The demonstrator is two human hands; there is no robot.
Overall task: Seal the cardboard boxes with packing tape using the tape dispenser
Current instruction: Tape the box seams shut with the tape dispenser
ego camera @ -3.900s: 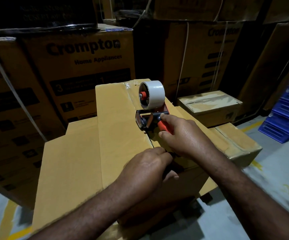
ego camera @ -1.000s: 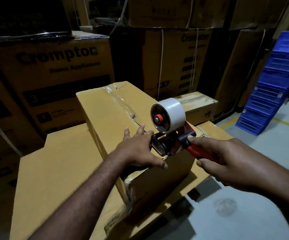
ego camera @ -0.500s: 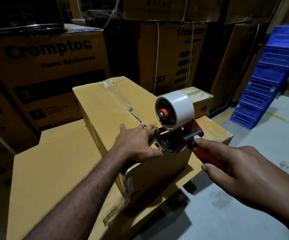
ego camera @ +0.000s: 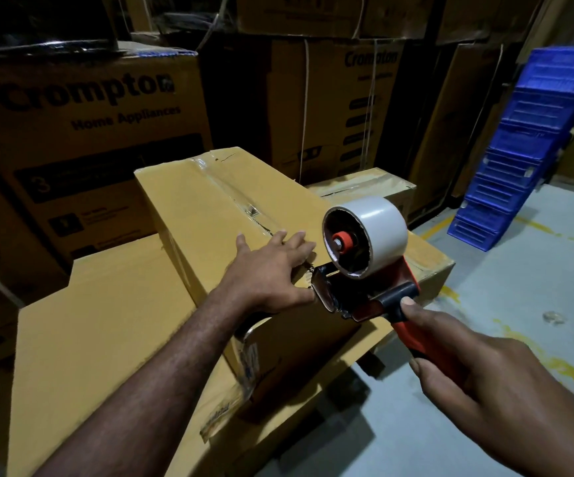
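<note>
Right hand [ego camera: 478, 383], lower right of frame, is wrapping its fingers round the red handle of the tape dispenser [ego camera: 364, 294]. The dispenser's mouth is meeting the near top edge of the cardboard box [ego camera: 203, 208], centre frame. Left hand [ego camera: 272, 270] is pressing flat on the box top, fingers spread. Blue crates [ego camera: 526, 146] are leaning at upper right.

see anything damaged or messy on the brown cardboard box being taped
Yes. The clear tape along the top seam of the brown cardboard box is wrinkled and ragged midway, and a crumpled tape strip hangs loose down its near corner.
</note>
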